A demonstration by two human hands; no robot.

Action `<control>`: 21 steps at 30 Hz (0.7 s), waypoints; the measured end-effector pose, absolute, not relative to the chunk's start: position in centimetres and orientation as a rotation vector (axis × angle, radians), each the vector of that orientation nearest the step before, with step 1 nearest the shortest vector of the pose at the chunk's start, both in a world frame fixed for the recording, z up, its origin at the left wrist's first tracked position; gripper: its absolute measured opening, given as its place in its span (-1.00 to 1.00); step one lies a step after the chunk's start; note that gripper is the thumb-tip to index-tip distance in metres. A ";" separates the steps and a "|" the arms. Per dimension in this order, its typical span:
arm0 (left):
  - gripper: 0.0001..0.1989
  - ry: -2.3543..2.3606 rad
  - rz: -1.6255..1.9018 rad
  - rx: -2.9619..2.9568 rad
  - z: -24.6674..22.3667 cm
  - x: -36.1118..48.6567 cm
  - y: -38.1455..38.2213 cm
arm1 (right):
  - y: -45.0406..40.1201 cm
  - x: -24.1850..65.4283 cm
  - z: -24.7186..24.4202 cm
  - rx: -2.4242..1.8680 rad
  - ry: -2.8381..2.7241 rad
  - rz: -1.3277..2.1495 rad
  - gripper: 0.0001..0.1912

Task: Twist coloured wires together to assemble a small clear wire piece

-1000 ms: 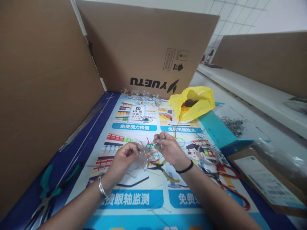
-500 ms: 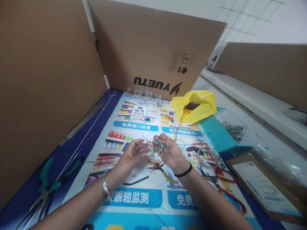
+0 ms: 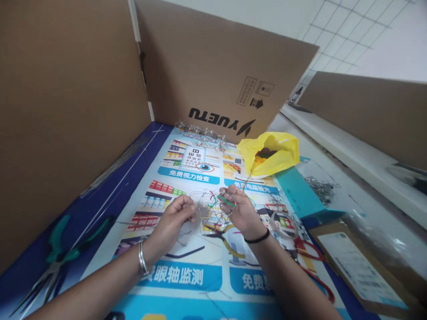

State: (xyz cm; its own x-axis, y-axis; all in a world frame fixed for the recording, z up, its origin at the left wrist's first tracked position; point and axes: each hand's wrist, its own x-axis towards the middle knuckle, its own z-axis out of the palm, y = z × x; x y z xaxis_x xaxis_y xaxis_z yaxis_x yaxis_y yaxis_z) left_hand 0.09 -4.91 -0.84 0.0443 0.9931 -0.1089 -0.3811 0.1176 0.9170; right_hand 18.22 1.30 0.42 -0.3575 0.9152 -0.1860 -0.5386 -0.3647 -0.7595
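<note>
A loose tangle of thin coloured wires (image 3: 213, 202), with green, red and pale strands, stretches between my two hands above the printed sheet (image 3: 187, 280). My left hand (image 3: 175, 220) has its fingers curled in a pinch at the left side of the tangle, where fine strands seem to meet the fingertips. On the other side, my right hand (image 3: 242, 213) is turned palm inward with bent fingers around the green strand and some wire loops. Pliers with yellow-and-black handles (image 3: 230, 244) lie on the sheet just below the tangle.
Teal-handled long-nose pliers (image 3: 58, 262) lie at left. A yellow bag (image 3: 276, 155) stands open behind my right hand. Red-handled scissors (image 3: 315, 262), a clear tape roll (image 3: 283, 222) and a labelled brown package (image 3: 363, 266) are at right. Cardboard walls (image 3: 213, 66) rise behind.
My left hand has drawn away leftward from my right, its fingers closing into a pinch. The wire tangle is now spread wider between them. The view has shifted slightly.
</note>
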 end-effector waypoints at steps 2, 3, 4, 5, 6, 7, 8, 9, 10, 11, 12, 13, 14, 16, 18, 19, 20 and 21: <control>-0.88 0.961 1.281 0.860 -0.7 0.1 -4.9 | 1.3 18.3 0.5 -0.750 -0.787 1.857 -0.72; -0.89 0.971 1.281 0.871 -0.7 0.0 -4.9 | 1.3 18.3 0.5 -0.745 -0.806 1.852 -0.72; -0.90 0.985 1.279 0.882 -0.8 0.0 -4.9 | 1.3 18.3 0.5 -0.744 -0.823 1.846 -0.73; -0.90 1.002 1.276 0.894 -0.8 0.0 -4.9 | 1.3 18.3 0.6 -0.747 -0.838 1.841 -0.73; -0.89 1.021 1.276 0.904 -0.9 0.0 -4.9 | 1.2 18.3 0.7 -0.751 -0.852 1.836 -0.73; -0.88 1.038 1.278 0.913 -1.0 -0.1 -4.8 | 1.2 18.3 0.9 -0.754 -0.868 1.830 -0.74; -0.88 1.055 1.280 0.920 -1.1 -0.1 -4.8 | 1.2 18.4 1.1 -0.758 -0.885 1.824 -0.74; -0.87 1.070 1.281 0.927 -1.1 -0.1 -4.8 | 1.2 18.4 1.2 -0.762 -0.903 1.819 -0.74; -0.87 1.080 1.282 0.935 -1.1 -0.2 -4.8 | 1.2 18.5 1.4 -0.768 -0.919 1.816 -0.75; -0.87 1.088 1.281 0.941 -1.1 -0.2 -4.8 | 1.2 18.5 1.6 -0.776 -0.932 1.817 -0.75; -0.87 1.095 1.281 0.946 -1.1 -0.2 -4.8 | 1.2 18.6 1.7 -0.784 -0.942 1.817 -0.75; -0.88 1.103 1.285 0.947 -1.1 -0.3 -4.8 | 1.2 18.7 1.8 -0.792 -0.950 1.817 -0.75; -0.88 1.110 1.291 0.947 -1.0 -0.3 -4.8 | 1.3 18.8 1.9 -0.800 -0.957 1.815 -0.75; -0.87 1.117 1.303 0.947 -0.9 -0.3 -4.8 | 1.4 19.1 1.8 -0.807 -0.966 1.806 -0.75; -0.87 1.110 1.305 0.956 -1.0 -0.3 -4.8 | 1.5 19.3 1.7 -0.808 -0.966 1.798 -0.75; -0.87 1.105 1.302 0.962 -1.0 -0.3 -4.8 | 1.6 19.4 1.6 -0.804 -0.962 1.798 -0.75; -0.87 1.104 1.300 0.965 -1.1 -0.3 -4.7 | 1.6 19.4 1.5 -0.797 -0.956 1.799 -0.76; -0.87 1.105 1.295 0.967 -1.2 -0.4 -4.7 | 1.6 19.5 1.4 -0.791 -0.950 1.800 -0.76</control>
State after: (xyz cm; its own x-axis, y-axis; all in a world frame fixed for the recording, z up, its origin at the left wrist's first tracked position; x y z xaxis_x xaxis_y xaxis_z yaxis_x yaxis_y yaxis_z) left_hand -0.35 -4.73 -1.23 -0.0417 0.9965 -0.0724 -0.2286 0.0611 0.9716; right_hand 19.49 1.63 1.41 -0.3684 0.9226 -0.1140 -0.4264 -0.2767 -0.8612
